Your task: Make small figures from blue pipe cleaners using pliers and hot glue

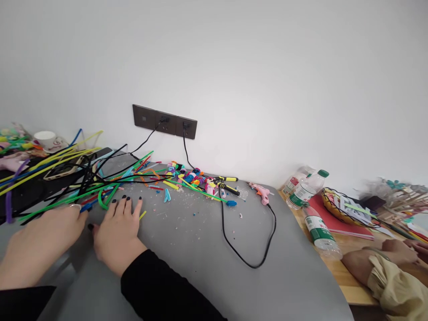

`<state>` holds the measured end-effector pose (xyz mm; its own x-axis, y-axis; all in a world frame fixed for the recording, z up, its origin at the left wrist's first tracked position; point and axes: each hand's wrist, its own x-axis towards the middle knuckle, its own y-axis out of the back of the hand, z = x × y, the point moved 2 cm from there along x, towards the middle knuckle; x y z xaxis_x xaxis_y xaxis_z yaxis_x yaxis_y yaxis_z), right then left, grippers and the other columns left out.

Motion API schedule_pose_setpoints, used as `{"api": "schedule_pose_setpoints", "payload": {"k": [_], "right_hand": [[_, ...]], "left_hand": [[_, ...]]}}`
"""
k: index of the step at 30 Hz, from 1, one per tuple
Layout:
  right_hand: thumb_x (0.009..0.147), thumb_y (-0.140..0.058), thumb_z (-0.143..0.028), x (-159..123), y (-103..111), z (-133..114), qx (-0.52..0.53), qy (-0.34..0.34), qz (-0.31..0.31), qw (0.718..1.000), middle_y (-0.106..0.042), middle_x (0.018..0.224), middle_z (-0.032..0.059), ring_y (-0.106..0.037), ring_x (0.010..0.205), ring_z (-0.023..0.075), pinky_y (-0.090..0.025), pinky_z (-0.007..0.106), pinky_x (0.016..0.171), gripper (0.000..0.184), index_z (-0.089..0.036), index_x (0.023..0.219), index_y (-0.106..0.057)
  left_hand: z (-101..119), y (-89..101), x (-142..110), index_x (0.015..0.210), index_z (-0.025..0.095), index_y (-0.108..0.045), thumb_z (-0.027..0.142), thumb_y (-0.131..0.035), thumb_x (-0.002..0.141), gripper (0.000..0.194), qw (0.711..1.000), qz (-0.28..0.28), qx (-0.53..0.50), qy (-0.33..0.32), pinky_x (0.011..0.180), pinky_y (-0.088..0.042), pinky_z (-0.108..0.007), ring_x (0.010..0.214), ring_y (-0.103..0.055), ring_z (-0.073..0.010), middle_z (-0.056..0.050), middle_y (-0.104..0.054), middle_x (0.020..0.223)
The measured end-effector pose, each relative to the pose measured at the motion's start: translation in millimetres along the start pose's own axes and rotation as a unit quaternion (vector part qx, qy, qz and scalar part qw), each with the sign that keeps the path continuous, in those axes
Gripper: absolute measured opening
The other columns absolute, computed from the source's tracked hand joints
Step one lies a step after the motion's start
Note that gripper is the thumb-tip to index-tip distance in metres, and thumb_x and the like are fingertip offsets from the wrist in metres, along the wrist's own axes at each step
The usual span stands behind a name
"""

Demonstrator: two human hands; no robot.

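My left hand [51, 236], with a ring on one finger, is closed, its fingers curled under at the edge of a heap of pipe cleaners [67, 198]. Red and blue pieces show just beyond its knuckles; whatever lies inside the fingers is hidden. Beside it, my right hand [118, 234] rests palm down on the grey table [187, 267], fingers stretched forward toward green pipe cleaner strands. A short yellow piece [142, 216] lies by its outer finger, and a small light-blue clip-like piece [167, 195] sits farther to the right.
Pliers [229, 185] and a pink glue gun [262, 194] with a looping black cord lie near the wall. Plastic bottles [319, 234] and a basket [347, 207] stand on the wooden table at right, near another person's hands [388, 254]. A paper cup [45, 140] is at left.
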<state>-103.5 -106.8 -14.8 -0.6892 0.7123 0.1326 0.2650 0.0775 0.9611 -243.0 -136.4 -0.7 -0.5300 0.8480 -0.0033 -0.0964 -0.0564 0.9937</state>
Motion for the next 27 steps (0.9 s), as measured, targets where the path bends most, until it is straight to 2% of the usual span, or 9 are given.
{"api": "schedule_pose_setpoints", "payload": {"k": [3, 5, 9, 16, 18, 20, 23, 25, 27], "right_hand": [[0.105, -0.046, -0.034, -15, 22, 23, 0.008, 0.034, 0.067, 0.997, -0.055, 0.152, 0.0242, -0.048, 0.145, 0.0345, -0.028, 0.061, 0.124, 0.052, -0.003, 0.147, -0.049], [0.096, -0.057, -0.020, -22, 37, 46, 0.006, 0.053, 0.065, 0.996, -0.071, 0.127, 0.0193, -0.062, 0.125, 0.0315, -0.029, 0.057, 0.122, 0.034, -0.007, 0.126, -0.064], [0.094, -0.060, -0.013, -32, 66, 101, 0.010, -0.004, 0.083, 0.997, -0.077, 0.100, 0.0104, -0.067, 0.103, 0.0261, -0.042, 0.042, 0.104, 0.013, -0.015, 0.101, -0.070], [0.096, -0.070, -0.029, -59, 99, 168, 0.035, -0.111, 0.132, 0.984, -0.072, 0.080, 0.0051, -0.064, 0.080, 0.0221, -0.042, 0.032, 0.077, 0.015, -0.020, 0.084, -0.069], [0.099, -0.062, -0.022, -65, 101, 181, 0.043, -0.111, 0.125, 0.985, -0.071, 0.078, 0.0050, -0.063, 0.075, 0.0207, -0.041, 0.030, 0.072, 0.013, -0.020, 0.090, -0.071], [0.098, -0.054, -0.008, -71, 103, 194, 0.062, -0.096, 0.136, 0.984, -0.073, 0.088, 0.0065, -0.064, 0.078, 0.0193, -0.042, 0.028, 0.071, 0.021, -0.019, 0.102, -0.072], [0.091, -0.055, -0.001, -80, 105, 215, 0.120, -0.082, 0.184, 0.972, -0.073, 0.094, 0.0063, -0.065, 0.083, 0.0176, -0.045, 0.025, 0.075, 0.024, -0.019, 0.097, -0.071], [0.092, -0.061, -0.011, -86, 108, 229, 0.160, -0.103, 0.205, 0.960, -0.067, 0.073, 0.0013, -0.061, 0.071, 0.0164, -0.047, 0.027, 0.078, 0.018, -0.020, 0.076, -0.066], [0.096, -0.061, -0.023, -91, 112, 240, 0.204, -0.130, 0.206, 0.948, -0.056, 0.057, -0.0032, -0.055, 0.060, 0.0145, -0.047, 0.029, 0.078, 0.032, -0.021, 0.064, -0.058]], "left_hand": [[24, 23.6, -17, 0.097, 0.016, -0.075, 0.038, -0.025, 0.097, 0.054, 0.999, 0.001, 0.047, 0.024, 0.075, -0.054, -0.046, 0.089, -0.072, -0.0393, -0.023, -0.075, 0.104], [42, 37.3, -26, 0.106, 0.015, -0.074, 0.042, -0.021, 0.099, 0.059, 0.998, -0.007, 0.054, 0.025, 0.074, -0.055, -0.044, 0.091, -0.072, -0.0389, -0.023, -0.074, 0.106], [78, 48.6, -35, 0.117, 0.016, -0.069, 0.043, -0.017, 0.101, 0.061, 0.999, -0.026, 0.033, 0.000, 0.075, -0.054, -0.042, 0.097, -0.071, -0.0388, -0.022, -0.074, 0.115], [151, 60.6, -40, 0.094, 0.020, -0.070, 0.035, -0.032, 0.096, 0.041, 0.989, 0.001, -0.091, -0.114, 0.071, -0.046, -0.035, 0.091, -0.071, -0.0356, -0.015, -0.076, 0.089], [174, 70.5, -45, 0.080, 0.023, -0.064, 0.034, -0.034, 0.096, 0.036, 0.983, 0.001, -0.142, -0.120, 0.068, -0.043, -0.032, 0.079, -0.069, -0.0310, -0.008, -0.070, 0.072], [192, 78.1, -49, 0.085, 0.024, -0.061, 0.038, -0.042, 0.094, 0.026, 0.973, 0.012, -0.201, -0.111, 0.064, -0.040, -0.031, 0.067, -0.065, -0.0284, -0.003, -0.062, 0.061], [213, 78.1, -52, 0.094, 0.023, -0.054, 0.041, -0.050, 0.090, 0.019, 0.938, 0.037, -0.329, -0.103, 0.062, -0.039, -0.030, 0.065, -0.061, -0.0269, 0.001, -0.059, 0.063], [223, 70.2, -49, 0.088, 0.024, -0.051, 0.037, -0.049, 0.089, 0.013, 0.911, 0.045, -0.394, -0.116, 0.064, -0.039, -0.030, 0.069, -0.059, -0.0258, 0.000, -0.057, 0.066], [232, 58.6, -44, 0.086, 0.024, -0.053, 0.035, -0.048, 0.090, 0.012, 0.879, 0.030, -0.455, -0.137, 0.066, -0.039, -0.030, 0.070, -0.055, -0.0238, 0.000, -0.055, 0.068]]}}
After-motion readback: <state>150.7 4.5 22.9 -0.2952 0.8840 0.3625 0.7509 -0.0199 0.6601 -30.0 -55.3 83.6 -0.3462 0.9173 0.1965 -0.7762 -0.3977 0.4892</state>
